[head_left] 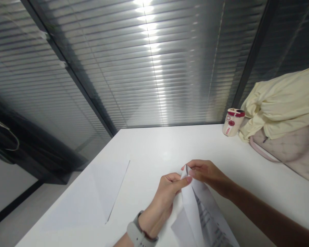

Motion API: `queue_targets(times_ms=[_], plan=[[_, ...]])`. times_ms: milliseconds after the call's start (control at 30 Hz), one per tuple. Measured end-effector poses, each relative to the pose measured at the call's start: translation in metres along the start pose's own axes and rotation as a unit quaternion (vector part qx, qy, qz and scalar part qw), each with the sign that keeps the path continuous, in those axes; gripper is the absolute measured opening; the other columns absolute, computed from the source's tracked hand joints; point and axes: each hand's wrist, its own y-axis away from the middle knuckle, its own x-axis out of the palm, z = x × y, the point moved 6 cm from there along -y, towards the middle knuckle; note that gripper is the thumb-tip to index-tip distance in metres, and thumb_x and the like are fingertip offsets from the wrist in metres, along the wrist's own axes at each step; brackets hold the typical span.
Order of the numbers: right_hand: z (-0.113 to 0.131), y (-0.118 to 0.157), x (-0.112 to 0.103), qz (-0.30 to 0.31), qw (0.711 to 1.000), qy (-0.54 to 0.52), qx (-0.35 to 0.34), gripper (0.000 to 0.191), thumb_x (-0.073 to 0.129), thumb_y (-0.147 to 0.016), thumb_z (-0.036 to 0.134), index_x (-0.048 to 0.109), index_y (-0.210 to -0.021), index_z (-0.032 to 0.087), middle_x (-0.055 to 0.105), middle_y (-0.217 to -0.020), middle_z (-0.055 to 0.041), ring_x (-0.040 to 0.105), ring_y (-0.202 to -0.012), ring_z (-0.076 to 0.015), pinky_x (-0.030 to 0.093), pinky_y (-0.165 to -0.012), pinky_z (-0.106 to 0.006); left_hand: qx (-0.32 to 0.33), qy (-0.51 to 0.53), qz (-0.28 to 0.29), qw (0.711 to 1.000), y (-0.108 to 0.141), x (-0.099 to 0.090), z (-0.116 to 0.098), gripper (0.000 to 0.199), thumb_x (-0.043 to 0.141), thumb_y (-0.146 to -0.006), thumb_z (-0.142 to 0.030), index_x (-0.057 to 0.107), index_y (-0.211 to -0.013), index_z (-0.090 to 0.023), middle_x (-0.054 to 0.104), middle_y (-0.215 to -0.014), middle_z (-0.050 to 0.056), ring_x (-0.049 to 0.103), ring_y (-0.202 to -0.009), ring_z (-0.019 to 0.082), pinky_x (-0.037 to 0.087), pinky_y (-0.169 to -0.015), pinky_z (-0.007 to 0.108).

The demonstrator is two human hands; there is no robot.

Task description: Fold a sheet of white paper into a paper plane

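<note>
Paper (pixel 190 204) (printed) — between fingers (pixel 199 175)

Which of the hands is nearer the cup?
Right. The right hand is left of the cup, toward the camera; the left hand is farther left and closer to the camera.

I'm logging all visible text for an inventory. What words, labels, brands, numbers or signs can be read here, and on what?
Cup: small red sideways lettering, perhaps "COFFEE", too small to be sure.
Folded paper: several dark printed lines, too blurred to read.
No other word, brand, number or sign is readable.
</note>
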Motion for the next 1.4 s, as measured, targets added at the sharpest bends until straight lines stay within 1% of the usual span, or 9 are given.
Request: queue_targets(times_ms=[100, 267, 500, 667, 833, 1000, 1133, 1300, 1400], plan=[[-0.001, -0.001, 0.002, 0.020, 1.000, 0.010, -0.005, 0.028, 0.074, -0.070, 0.037, 0.068, -0.088, 0.016, 0.068, -0.079, -0.0026, 0.061, -0.075, -0.0179, 0.047, -0.066, -0.027, 0.002, 0.010, 0.003, 1.000, 0.001, 0.001, 0.002, 0.036, 0.088, -0.045, -0.031, 0.056, -0.042, -0.015, 0.048, -0.043, -0.005, 0.039, -0.047, 0.008, 0.028, -0.050, 0.022], [-0.012, -0.005, -0.002, -0.045, 0.997, 0.070, 0.005, 0.023, 0.077, -0.066, 0.036, 0.068, -0.068, 0.015, 0.060, -0.058, 0.0021, 0.052, -0.057, -0.0129, 0.039, -0.051, -0.023, 0.020, -0.012, 0.027, 0.999, 0.004, 0.008, 0.002, 0.023, 0.087, -0.049, -0.028, 0.071, -0.056, -0.013, 0.066, -0.060, 0.003, 0.055, -0.062, 0.014, 0.039, -0.065, 0.025], [-0.013, -0.003, -0.010, -0.102, 0.989, 0.106, 0.006, 0.036, 0.066, -0.076, 0.045, 0.066, -0.057, 0.014, 0.051, -0.046, 0.0038, 0.044, -0.046, -0.0098, 0.031, -0.043, -0.022, 0.016, -0.017, 0.022, 0.999, 0.006, 0.010, 0.003, 0.035, 0.088, -0.049, -0.030, 0.058, -0.044, -0.014, 0.053, -0.046, -0.004, 0.043, -0.045, 0.007, 0.032, -0.049, 0.022], [-0.008, -0.004, -0.016, -0.143, 0.987, 0.078, -0.006, 0.024, 0.072, -0.070, 0.039, 0.070, -0.065, 0.016, 0.065, -0.060, -0.0007, 0.057, -0.058, -0.0147, 0.043, -0.053, -0.025, -0.003, -0.015, 0.038, 0.999, 0.007, 0.012, 0.005, 0.038, 0.088, -0.049, -0.029, 0.054, -0.042, -0.015, 0.051, -0.044, -0.004, 0.041, -0.043, 0.007, 0.030, -0.046, 0.021], [-0.006, -0.004, -0.021, -0.115, 0.992, 0.038, 0.021, 0.024, 0.077, -0.067, 0.040, 0.075, -0.074, 0.017, 0.074, -0.075, -0.0049, 0.065, -0.069, -0.0174, 0.050, -0.064, -0.027, -0.005, -0.032, 0.062, 0.998, 0.007, 0.013, 0.003, 0.041, 0.088, -0.048, -0.028, 0.050, -0.042, -0.016, 0.044, -0.043, -0.007, 0.036, -0.042, 0.005, 0.025, -0.044, 0.021], [-0.001, -0.001, -0.023, -0.122, 0.991, 0.045, 0.020, 0.021, 0.076, -0.068, 0.037, 0.073, -0.070, 0.016, 0.070, -0.064, -0.0023, 0.056, -0.055, -0.0124, 0.044, -0.053, -0.025, -0.007, -0.046, 0.067, 0.997, 0.007, 0.013, 0.002, 0.040, 0.088, -0.049, -0.029, 0.050, -0.044, -0.016, 0.045, -0.045, -0.006, 0.037, -0.043, 0.006, 0.026, -0.045, 0.022], [0.000, -0.001, -0.023, -0.125, 0.992, 0.028, 0.015, 0.021, 0.077, -0.068, 0.036, 0.073, -0.070, 0.016, 0.069, -0.064, -0.0016, 0.056, -0.055, -0.0120, 0.045, -0.053, -0.025, 0.013, -0.052, 0.063, 0.997, 0.007, 0.011, -0.001, 0.043, 0.087, -0.052, -0.025, 0.047, -0.041, -0.016, 0.040, -0.044, -0.008, 0.033, -0.044, 0.005, 0.023, -0.046, 0.022], [0.008, -0.002, -0.019, -0.023, 1.000, 0.013, 0.005, 0.022, 0.073, -0.073, 0.038, 0.074, -0.076, 0.015, 0.071, -0.072, -0.0034, 0.059, -0.060, -0.0129, 0.049, -0.056, -0.025, -0.033, -0.023, 0.156, 0.987, 0.011, 0.018, -0.001, 0.036, 0.085, -0.053, -0.024, 0.051, -0.043, -0.015, 0.041, -0.043, -0.007, 0.034, -0.043, 0.005, 0.024, -0.045, 0.022], [0.015, 0.000, -0.019, 0.006, 1.000, 0.027, 0.001, 0.021, 0.072, -0.075, 0.036, 0.074, -0.079, 0.015, 0.071, -0.073, -0.0033, 0.060, -0.059, -0.0130, 0.051, -0.055, -0.025, -0.066, -0.010, 0.162, 0.985, 0.013, 0.018, -0.001, 0.033, 0.086, -0.048, -0.021, 0.054, -0.044, -0.015, 0.043, -0.044, -0.007, 0.036, -0.043, 0.005, 0.026, -0.044, 0.020]])
